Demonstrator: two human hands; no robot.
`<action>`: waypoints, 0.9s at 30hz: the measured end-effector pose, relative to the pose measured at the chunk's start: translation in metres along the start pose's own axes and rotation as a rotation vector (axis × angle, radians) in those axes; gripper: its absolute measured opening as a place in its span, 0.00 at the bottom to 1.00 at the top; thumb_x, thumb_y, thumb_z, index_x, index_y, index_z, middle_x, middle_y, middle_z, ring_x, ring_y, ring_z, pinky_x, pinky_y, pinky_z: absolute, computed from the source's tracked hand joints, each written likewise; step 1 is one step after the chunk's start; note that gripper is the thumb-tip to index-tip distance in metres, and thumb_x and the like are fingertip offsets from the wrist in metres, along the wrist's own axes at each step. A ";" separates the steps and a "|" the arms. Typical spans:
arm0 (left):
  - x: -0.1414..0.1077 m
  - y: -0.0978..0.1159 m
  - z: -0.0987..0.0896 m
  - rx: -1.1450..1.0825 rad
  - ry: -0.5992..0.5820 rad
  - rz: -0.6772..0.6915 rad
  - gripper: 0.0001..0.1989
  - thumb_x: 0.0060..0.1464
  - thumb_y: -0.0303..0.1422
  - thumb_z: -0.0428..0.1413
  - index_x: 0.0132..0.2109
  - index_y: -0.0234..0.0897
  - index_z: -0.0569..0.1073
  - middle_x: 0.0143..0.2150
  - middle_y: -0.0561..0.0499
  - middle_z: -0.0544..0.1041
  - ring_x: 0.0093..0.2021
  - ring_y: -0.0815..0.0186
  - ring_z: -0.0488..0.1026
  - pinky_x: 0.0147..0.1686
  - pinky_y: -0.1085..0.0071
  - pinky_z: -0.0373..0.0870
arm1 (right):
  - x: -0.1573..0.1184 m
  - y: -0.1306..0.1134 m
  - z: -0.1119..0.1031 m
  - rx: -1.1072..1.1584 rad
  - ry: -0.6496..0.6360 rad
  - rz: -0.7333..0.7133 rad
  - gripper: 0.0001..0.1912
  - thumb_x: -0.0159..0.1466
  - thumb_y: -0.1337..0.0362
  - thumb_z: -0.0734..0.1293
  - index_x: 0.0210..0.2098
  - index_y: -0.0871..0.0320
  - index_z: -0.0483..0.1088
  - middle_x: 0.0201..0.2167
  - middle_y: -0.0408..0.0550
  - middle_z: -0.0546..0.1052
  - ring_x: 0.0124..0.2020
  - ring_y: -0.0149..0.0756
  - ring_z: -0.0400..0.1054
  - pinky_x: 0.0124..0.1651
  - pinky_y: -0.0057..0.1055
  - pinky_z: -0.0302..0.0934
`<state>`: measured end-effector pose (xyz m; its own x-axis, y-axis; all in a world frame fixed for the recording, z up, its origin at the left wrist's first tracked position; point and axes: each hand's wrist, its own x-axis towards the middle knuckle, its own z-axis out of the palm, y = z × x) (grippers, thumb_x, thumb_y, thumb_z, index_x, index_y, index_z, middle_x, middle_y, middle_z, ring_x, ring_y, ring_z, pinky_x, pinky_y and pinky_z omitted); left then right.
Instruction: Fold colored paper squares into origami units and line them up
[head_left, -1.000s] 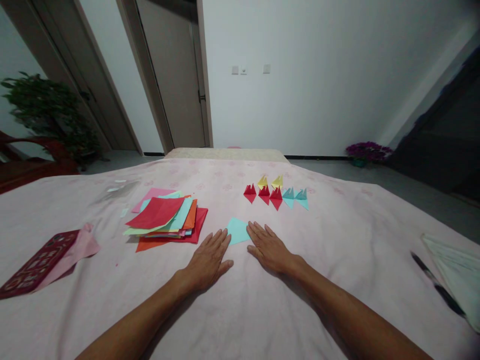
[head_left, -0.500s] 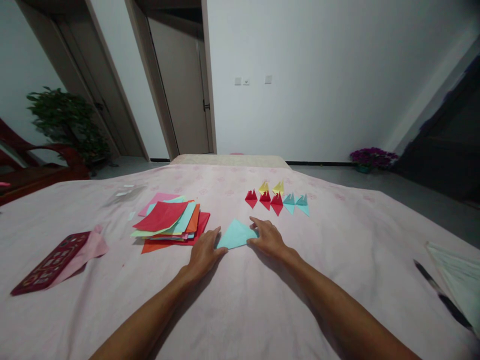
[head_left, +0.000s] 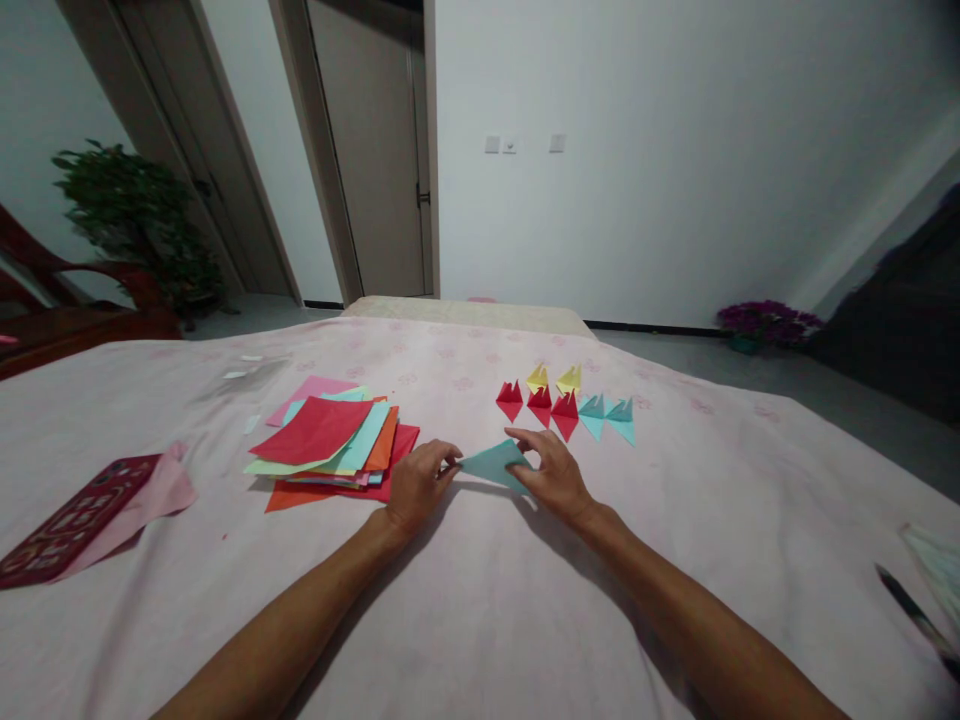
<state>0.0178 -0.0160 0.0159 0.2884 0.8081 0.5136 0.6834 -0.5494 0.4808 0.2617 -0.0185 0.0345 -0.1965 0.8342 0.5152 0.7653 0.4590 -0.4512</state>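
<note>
A light blue paper [head_left: 491, 465], folded to a triangle, is held between both hands just above the cloth. My left hand [head_left: 424, 483] pinches its left corner. On the other side, my right hand [head_left: 553, 474] grips it with the thumb in front and the fingers behind. Left of my left hand lies a stack of coloured sheets [head_left: 319, 430], a red one on top. Beyond my right hand stand folded paper figures: several red [head_left: 539, 403], two yellow [head_left: 569, 380] and two light blue [head_left: 621, 418].
A pink cloth [head_left: 465, 620] covers the table. A dark red packet [head_left: 79, 515] with pink paper lies at the left. Near the right edge are a dark pen-like object [head_left: 911, 605] and a pale sheet [head_left: 936, 560].
The blue paper has been lifted off the cloth and tilted. Both hands have closed on it, my right hand turning its thumb onto the front. The camera view has shifted slightly.
</note>
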 end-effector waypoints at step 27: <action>-0.001 -0.024 0.011 0.090 -0.134 -0.030 0.10 0.62 0.26 0.52 0.44 0.40 0.77 0.43 0.46 0.75 0.44 0.61 0.73 0.44 0.64 0.72 | -0.018 0.010 0.024 -0.040 -0.233 -0.337 0.15 0.61 0.74 0.63 0.42 0.53 0.75 0.47 0.49 0.78 0.48 0.41 0.70 0.50 0.39 0.62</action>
<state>0.0084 -0.0015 -0.0042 0.3496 0.8482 0.3980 0.7488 -0.5082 0.4255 0.2582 -0.0218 0.0035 -0.5699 0.6885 0.4486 0.6568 0.7097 -0.2548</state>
